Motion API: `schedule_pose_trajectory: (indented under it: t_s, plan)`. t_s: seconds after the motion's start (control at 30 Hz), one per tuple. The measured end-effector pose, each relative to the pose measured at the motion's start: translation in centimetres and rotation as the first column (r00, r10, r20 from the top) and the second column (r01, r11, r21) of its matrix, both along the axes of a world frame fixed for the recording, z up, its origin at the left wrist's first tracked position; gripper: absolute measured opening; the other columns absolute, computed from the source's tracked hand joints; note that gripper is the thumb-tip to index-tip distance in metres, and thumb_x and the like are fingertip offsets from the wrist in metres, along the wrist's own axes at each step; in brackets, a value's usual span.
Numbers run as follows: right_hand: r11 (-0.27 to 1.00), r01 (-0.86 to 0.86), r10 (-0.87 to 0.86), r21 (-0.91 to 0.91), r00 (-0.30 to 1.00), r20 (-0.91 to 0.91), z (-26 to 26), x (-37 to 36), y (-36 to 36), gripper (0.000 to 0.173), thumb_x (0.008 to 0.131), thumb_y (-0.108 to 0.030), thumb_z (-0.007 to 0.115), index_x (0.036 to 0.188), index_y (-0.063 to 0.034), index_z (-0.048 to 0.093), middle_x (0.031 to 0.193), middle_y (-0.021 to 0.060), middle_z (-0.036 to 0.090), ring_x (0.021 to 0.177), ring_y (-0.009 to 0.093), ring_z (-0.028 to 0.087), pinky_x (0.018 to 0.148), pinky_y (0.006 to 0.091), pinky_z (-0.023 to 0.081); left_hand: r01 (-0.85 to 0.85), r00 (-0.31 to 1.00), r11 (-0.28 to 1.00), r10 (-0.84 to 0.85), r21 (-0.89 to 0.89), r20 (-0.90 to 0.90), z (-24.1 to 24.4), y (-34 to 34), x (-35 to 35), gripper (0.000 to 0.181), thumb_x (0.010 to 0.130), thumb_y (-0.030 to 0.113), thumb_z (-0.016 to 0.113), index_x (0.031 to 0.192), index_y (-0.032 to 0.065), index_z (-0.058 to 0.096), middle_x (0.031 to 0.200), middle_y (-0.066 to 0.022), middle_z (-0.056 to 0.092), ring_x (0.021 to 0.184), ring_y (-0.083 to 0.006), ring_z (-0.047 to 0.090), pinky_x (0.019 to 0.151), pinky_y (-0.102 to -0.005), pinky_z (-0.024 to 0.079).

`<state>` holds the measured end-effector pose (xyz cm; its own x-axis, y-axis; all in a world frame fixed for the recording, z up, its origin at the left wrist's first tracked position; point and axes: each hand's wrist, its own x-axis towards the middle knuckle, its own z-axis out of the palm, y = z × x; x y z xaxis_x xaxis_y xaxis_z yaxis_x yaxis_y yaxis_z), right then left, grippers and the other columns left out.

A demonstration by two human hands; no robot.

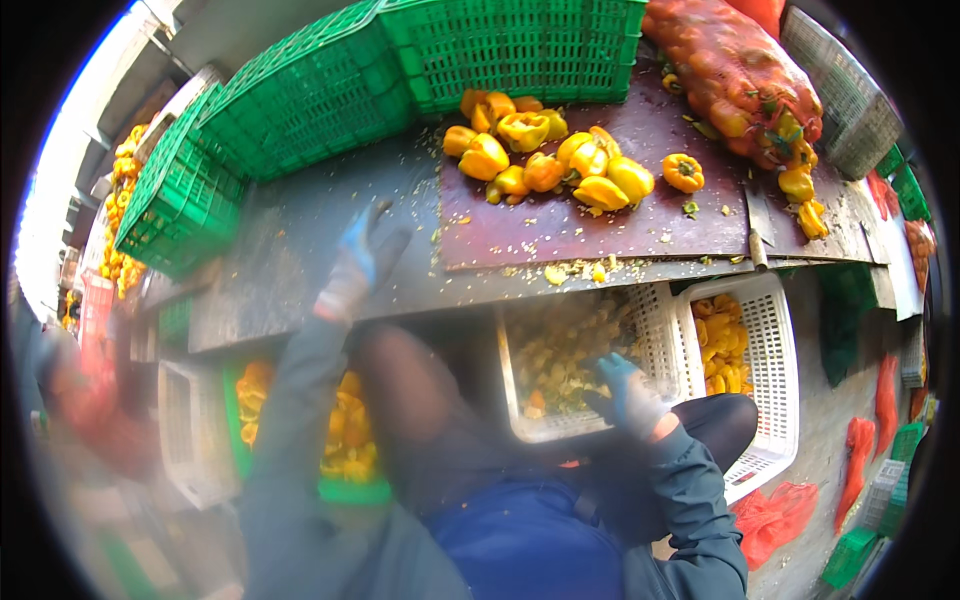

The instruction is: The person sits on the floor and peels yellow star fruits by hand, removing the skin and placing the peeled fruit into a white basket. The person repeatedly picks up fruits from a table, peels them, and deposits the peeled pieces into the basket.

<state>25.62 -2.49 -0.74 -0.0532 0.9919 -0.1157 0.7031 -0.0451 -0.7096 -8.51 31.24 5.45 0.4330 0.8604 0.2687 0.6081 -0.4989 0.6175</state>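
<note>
My left hand [358,259], in a grey and blue work glove, is blurred over the dark tabletop [292,240]. Its fingers are spread and nothing shows in them. My right hand [628,394], gloved alike, hangs above the near right part of a white plastic crate [510,390] of seedy pepper scraps [562,352]. Its fingers are apart and I see nothing held. Yellow and orange bell peppers [547,165] lie heaped on a reddish-brown board [510,240], with a single pepper [682,173] to their right. A knife [758,225] rests near the board's front edge, handle towards me.
Green plastic crates [517,52] line the table's back and left. A red mesh sack of peppers [742,75] lies at the back right. Below are a white crate [780,375] and a green crate [352,491], both holding yellow pepper pieces. Red netting [776,517] lies on the floor.
</note>
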Motion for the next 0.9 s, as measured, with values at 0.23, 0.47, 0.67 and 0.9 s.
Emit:
schedule_pose_trajectory:
  t_s: [0.23,0.47,0.67,0.9]
  plan:
    - [0.999,-0.028,0.029,0.024,1.000,-0.006,2.2,-0.6,-0.1,0.050,0.096,-0.026,0.075,0.141,-0.0087,0.064,0.124,0.0250,0.066,0.108,0.048,0.068,0.090,0.0537,0.057,0.007,0.990,0.995,0.007,0.096,-0.140,-2.9,15.2,15.0,0.068,0.097,0.057,0.074,0.138,0.0033,0.069,0.145,-0.0239,0.063,0.133,-0.0380,0.064,0.113,-0.0429,0.050]
    - [0.997,-0.013,0.013,0.081,1.000,-0.003,1.6,0.0,-0.8,0.047,0.097,-0.029,0.074,0.137,-0.0072,0.064,0.121,0.0245,0.067,0.104,0.048,0.068,0.086,0.0558,0.056,0.121,0.916,0.991,-0.134,-0.060,-0.379,-4.4,14.4,17.7,0.066,0.085,0.059,0.079,0.125,0.0061,0.078,0.150,-0.0274,0.056,0.137,-0.0443,0.057,0.116,-0.0471,0.048]
    - [0.998,-0.063,0.064,-0.020,0.998,0.014,2.5,-0.1,-0.4,0.052,0.096,-0.031,0.075,0.141,-0.0093,0.062,0.127,0.0242,0.066,0.110,0.047,0.067,0.089,0.0561,0.056,0.114,0.930,0.991,-0.081,0.072,-0.358,-3.8,4.2,15.2,0.049,0.086,0.050,0.082,0.112,0.0091,0.080,0.133,-0.0249,0.062,0.121,-0.0458,0.061,0.106,-0.0508,0.051]
    - [0.924,0.050,-0.090,0.379,0.992,0.088,5.0,0.3,7.1,0.073,0.083,-0.021,0.082,0.150,-0.0141,0.056,0.149,0.0198,0.054,0.133,0.043,0.055,0.109,0.0526,0.049,0.096,0.979,0.990,-0.076,0.101,-0.189,-2.5,-3.0,13.0,0.038,0.085,0.040,0.083,0.103,0.0077,0.079,0.131,-0.0292,0.060,0.119,-0.0488,0.062,0.106,-0.0516,0.050]
